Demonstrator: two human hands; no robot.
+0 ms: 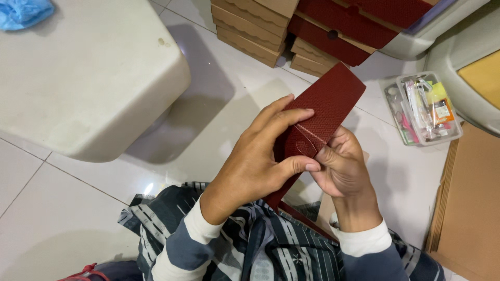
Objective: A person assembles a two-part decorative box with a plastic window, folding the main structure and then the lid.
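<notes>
Both hands hold a flat dark red cardboard piece (328,106) with a fine textured pattern, raised over my lap. My left hand (258,161) wraps its left edge, fingers laid across the front and thumb pressing at the lower fold. My right hand (341,166) pinches the lower right part, thumb against a curved tab near the fold. The upper end of the piece juts up and to the right, free of both hands. Its lower end runs down behind my left hand toward my lap.
A white plastic stool (88,78) stands at the left with a blue cloth (23,11) on it. Stacked brown and red boxes (291,31) lie at the top. A clear plastic case of small items (424,106) sits at right, beside flat brown cardboard sheets (466,203).
</notes>
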